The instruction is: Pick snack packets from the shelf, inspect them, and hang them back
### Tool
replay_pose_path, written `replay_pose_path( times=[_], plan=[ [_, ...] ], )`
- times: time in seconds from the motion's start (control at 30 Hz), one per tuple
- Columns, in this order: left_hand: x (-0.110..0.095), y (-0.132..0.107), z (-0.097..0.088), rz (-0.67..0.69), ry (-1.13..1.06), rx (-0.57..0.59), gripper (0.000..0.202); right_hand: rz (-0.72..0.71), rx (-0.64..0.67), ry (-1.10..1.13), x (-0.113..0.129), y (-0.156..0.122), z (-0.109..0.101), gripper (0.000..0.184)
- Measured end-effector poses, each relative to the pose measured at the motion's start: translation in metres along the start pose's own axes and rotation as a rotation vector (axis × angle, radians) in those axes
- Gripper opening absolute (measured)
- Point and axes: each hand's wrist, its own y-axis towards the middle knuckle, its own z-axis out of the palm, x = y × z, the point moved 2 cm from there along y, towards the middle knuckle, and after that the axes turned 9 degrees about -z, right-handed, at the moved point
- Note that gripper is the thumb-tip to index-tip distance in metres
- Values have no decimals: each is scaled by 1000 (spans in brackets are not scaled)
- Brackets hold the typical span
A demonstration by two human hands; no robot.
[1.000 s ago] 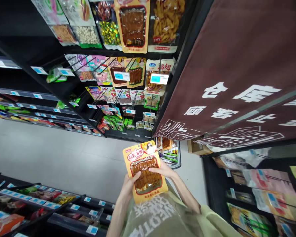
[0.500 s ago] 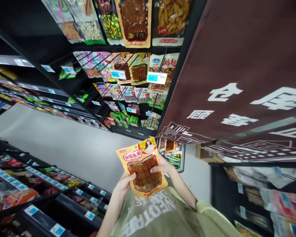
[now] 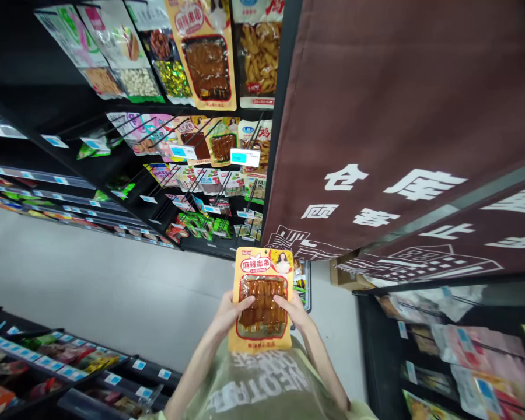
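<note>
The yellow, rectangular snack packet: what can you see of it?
The yellow, rectangular, plastic-looking snack packet has a red-edged clear window showing glossy brown food, red-and-white lettering upper left and a person's picture upper right. No tear shows on its front. It faces the camera, printing upright. The bare left hand and bare right hand grip its sides, thumbs over the window; its bottom overlaps the olive-green shirt in view.

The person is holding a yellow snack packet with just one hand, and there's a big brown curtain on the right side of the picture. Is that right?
Not quite: the head view shows both hands on the yellow snack packet, the left hand and the right hand. The big brown curtain is on the right, as you said.
</note>
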Motion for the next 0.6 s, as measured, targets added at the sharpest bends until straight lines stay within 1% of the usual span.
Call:
replay_pose_path(
  times=[0.03,0.1,0.17,0.23,0.27,0.33,0.4,0.47,0.6],
  plan=[
    [-3,5,3,50,127,-35,46,3,-48,16,0,-4,-4,48],
    [-10,14,10,191,394,-101,50,1,-142,58,0,-13,-11,48],
    [-14,20,19,363,612,-164,64,-12,-208,90,3,-19,-17,47],
    [-15,23,27,539,763,-200,76,-24,-235,108,9,-20,-20,48],
    [-14,24,31,620,832,-214,75,-29,-241,115,12,-20,-20,49],
    [-13,24,38,753,978,-238,62,-30,-239,139,16,-16,-19,49],
    [-14,23,42,831,1096,-274,55,-30,-238,185,17,-12,-17,50],
    [-18,21,44,876,1173,-321,55,-32,-259,232,13,-9,-14,52],
    [-21,20,41,889,1260,-397,55,-30,-305,242,3,-4,-9,54]
  ],
)
